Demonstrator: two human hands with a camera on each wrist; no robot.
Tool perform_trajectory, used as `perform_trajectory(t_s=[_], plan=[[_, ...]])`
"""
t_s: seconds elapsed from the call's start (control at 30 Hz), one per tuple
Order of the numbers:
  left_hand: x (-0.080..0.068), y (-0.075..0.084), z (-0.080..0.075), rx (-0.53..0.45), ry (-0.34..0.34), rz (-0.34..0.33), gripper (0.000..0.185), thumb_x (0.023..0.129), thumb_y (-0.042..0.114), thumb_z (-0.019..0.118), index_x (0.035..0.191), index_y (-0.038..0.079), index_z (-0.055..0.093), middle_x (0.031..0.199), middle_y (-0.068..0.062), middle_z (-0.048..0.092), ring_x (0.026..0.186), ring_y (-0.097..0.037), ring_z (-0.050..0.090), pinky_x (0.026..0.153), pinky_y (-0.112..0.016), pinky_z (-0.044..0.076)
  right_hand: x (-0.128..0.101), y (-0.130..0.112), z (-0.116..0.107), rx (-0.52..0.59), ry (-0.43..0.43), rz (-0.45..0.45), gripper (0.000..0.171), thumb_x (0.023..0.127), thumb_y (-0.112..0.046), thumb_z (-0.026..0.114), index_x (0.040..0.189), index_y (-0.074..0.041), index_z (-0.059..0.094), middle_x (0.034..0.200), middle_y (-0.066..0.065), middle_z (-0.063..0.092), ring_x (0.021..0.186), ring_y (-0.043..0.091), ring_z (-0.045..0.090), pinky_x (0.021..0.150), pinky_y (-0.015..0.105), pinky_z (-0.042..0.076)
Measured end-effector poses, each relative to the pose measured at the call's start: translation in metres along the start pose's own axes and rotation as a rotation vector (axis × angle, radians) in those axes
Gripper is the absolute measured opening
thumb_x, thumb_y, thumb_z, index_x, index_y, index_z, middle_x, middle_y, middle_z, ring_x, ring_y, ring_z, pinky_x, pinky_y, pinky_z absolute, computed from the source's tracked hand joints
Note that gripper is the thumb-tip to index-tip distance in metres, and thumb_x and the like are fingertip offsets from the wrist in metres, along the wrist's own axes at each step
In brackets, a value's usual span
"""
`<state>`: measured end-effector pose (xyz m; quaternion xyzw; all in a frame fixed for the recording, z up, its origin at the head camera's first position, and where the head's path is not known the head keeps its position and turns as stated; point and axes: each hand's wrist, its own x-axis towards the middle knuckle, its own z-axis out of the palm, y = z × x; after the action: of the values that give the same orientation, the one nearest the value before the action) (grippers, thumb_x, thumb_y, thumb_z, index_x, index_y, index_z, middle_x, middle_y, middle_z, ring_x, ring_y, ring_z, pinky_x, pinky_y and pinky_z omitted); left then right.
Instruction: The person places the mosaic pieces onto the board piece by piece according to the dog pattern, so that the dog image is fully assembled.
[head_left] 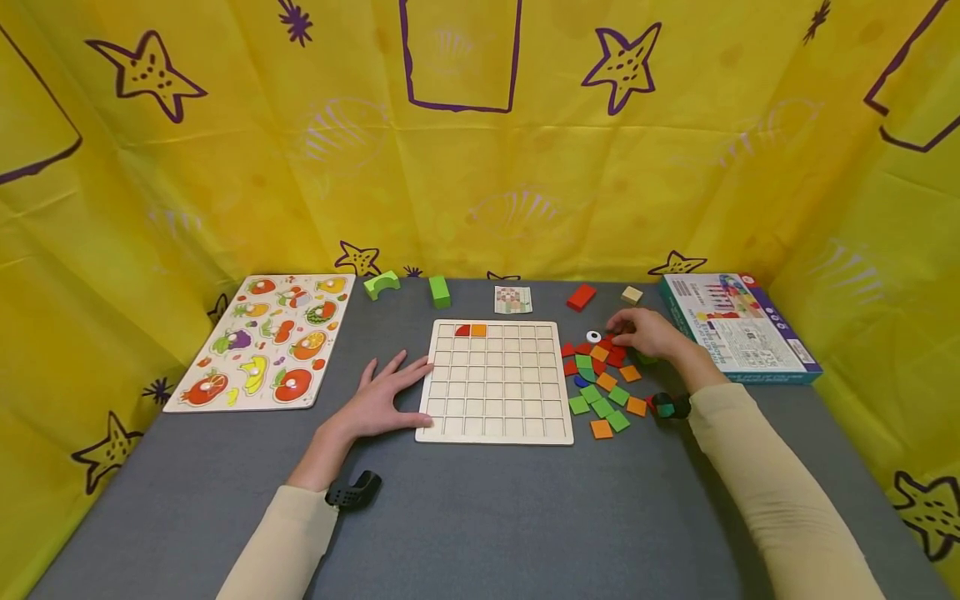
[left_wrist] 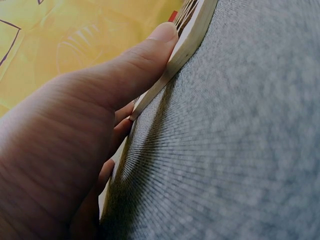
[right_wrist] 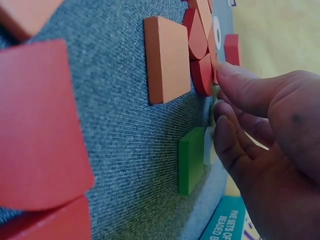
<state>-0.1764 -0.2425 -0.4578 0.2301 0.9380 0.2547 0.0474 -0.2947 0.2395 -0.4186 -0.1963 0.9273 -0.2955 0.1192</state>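
Note:
A wooden grid board [head_left: 495,400] lies in the middle of the grey table, with a red piece [head_left: 462,331] and an orange tile [head_left: 478,331] in its top row. My left hand [head_left: 386,387] lies flat on the table at the board's left edge. Its thumb [left_wrist: 150,55] presses against the board's side [left_wrist: 192,35]. Right of the board is a loose pile of red, green and orange tiles [head_left: 603,387]. My right hand [head_left: 628,327] reaches over the pile's far end. There its fingertips [right_wrist: 227,75] touch red pieces [right_wrist: 202,75], near a green tile [right_wrist: 191,160] and an orange tile [right_wrist: 167,57].
A fruit peg puzzle [head_left: 262,342] lies at the left and a game box [head_left: 738,325] at the right. Along the back are a green arch [head_left: 382,283], a green block [head_left: 439,292], a pattern card [head_left: 513,299], a red block [head_left: 581,297] and a tan block [head_left: 632,293]. Yellow cloth walls surround the table.

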Motion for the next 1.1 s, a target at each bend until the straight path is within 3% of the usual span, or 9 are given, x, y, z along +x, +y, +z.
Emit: perform_trajectory(t_s=[0.53, 0.77, 0.93, 1.1], plan=[[0.001, 0.0, -0.001, -0.002, -0.008, -0.012, 0.095, 0.08, 0.062, 0.077, 0.156, 0.017, 0.043, 0.161, -0.003, 0.035, 0.152, -0.038, 0.012, 0.113, -0.065, -0.008, 0.003, -0.007, 0.004, -0.09, -0.061, -0.08, 0.019, 0.094, -0.003, 0.07, 0.111, 0.005, 0.069, 0.106, 0.018, 0.064, 0.092, 0.031, 0.056, 0.086, 0.05, 0.047], [0.001, 0.002, -0.001, -0.004, -0.007, -0.015, 0.095, 0.08, 0.061, 0.078, 0.156, 0.017, 0.043, 0.161, -0.004, 0.035, 0.152, -0.038, 0.012, 0.113, -0.065, -0.008, 0.002, -0.016, 0.002, -0.156, -0.071, -0.113, 0.011, 0.091, 0.0, 0.072, 0.102, 0.001, 0.069, 0.097, 0.014, 0.061, 0.086, 0.03, 0.056, 0.082, 0.048, 0.049], [0.001, 0.002, 0.0, -0.001, -0.012, -0.015, 0.095, 0.08, 0.062, 0.077, 0.156, 0.017, 0.043, 0.161, -0.004, 0.035, 0.152, -0.038, 0.012, 0.113, -0.066, -0.007, 0.003, -0.011, 0.0, -0.101, -0.047, -0.052, 0.009, 0.091, -0.005, 0.075, 0.094, -0.004, 0.067, 0.087, 0.006, 0.063, 0.079, 0.025, 0.054, 0.075, 0.04, 0.048], [0.001, 0.002, -0.001, 0.001, -0.009, -0.018, 0.095, 0.08, 0.062, 0.077, 0.156, 0.017, 0.043, 0.161, -0.004, 0.035, 0.152, -0.038, 0.012, 0.113, -0.065, -0.007, 0.003, -0.011, -0.001, 0.025, -0.003, -0.044, 0.01, 0.092, -0.007, 0.075, 0.097, -0.003, 0.067, 0.087, 0.007, 0.062, 0.079, 0.025, 0.054, 0.072, 0.037, 0.046]])
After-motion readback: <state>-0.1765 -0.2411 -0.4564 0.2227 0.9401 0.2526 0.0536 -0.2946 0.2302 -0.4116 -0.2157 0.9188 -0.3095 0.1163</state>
